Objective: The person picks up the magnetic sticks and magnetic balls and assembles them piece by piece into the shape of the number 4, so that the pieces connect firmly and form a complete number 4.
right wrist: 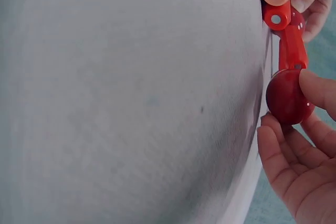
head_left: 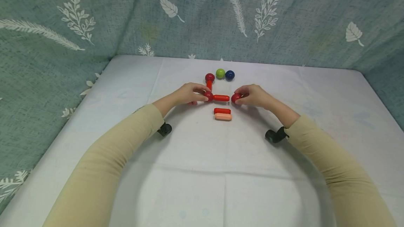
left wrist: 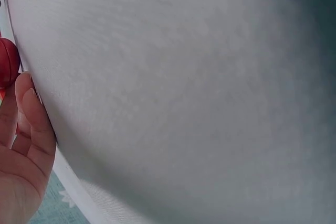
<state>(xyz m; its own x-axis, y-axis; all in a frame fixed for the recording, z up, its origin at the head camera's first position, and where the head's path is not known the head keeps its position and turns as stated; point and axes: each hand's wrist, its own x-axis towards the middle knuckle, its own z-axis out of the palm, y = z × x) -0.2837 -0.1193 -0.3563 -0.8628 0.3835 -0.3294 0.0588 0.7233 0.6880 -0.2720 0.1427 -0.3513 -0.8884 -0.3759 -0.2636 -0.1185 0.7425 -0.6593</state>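
Note:
My left hand (head_left: 188,94) pinches a red ball (head_left: 208,96) at the corner of an L-shaped piece. From that ball one red rod (head_left: 209,85) runs back to another red ball (head_left: 209,77), and a second red rod (head_left: 221,98) points right. Just past this rod's free end, my right hand (head_left: 253,96) pinches a separate red ball (head_left: 235,98) between thumb and fingers. In the right wrist view, that held ball (right wrist: 289,97) overlaps the end of the rod (right wrist: 292,49). Part of the corner ball is hidden behind the left fingers.
A loose red rod (head_left: 222,110) and a peach rod (head_left: 223,116) lie side by side nearer the body. Behind the hands stand a green ball (head_left: 220,73) and a dark blue ball (head_left: 230,75). A white cloth covers the table (head_left: 202,150), with a patterned curtain (head_left: 195,16) behind it.

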